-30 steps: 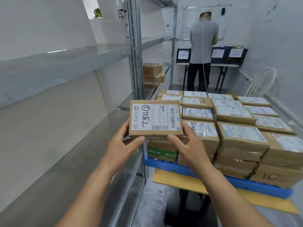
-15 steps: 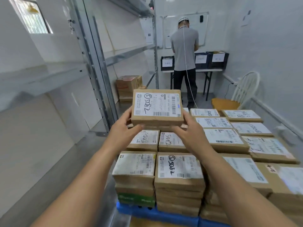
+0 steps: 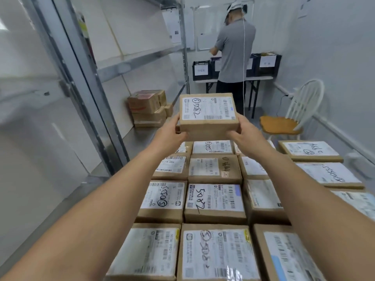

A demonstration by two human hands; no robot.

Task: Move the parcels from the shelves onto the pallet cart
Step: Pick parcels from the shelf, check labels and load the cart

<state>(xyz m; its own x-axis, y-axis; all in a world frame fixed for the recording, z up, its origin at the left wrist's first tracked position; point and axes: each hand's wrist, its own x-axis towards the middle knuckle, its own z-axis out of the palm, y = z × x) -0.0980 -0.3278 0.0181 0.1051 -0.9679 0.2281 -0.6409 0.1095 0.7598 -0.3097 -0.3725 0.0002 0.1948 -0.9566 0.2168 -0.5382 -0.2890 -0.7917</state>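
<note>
- Stacked parcels [image 3: 214, 201] with white labels fill the near foreground in rows.
- Left hand [image 3: 169, 135] and right hand [image 3: 246, 134] clamp a labelled parcel [image 3: 209, 114] by its side edges, fingers curled beneath, apparently above the far rows.
- Boxes [image 3: 147, 107] sit on the metal shelf [image 3: 142, 57] at left.
- A person [image 3: 234, 51] stands at a far table.

the parcel [image 3: 209, 115] has travelled from the shelf side, out past the metal upright [image 3: 85, 84], to hang over the far rows of the stacked parcels [image 3: 214, 201]. both arms have stretched further out, the left hand [image 3: 170, 134] and right hand [image 3: 246, 136] now gripping its two near corners above the stack's far end. the stack has come in right beneath the arms.
</note>
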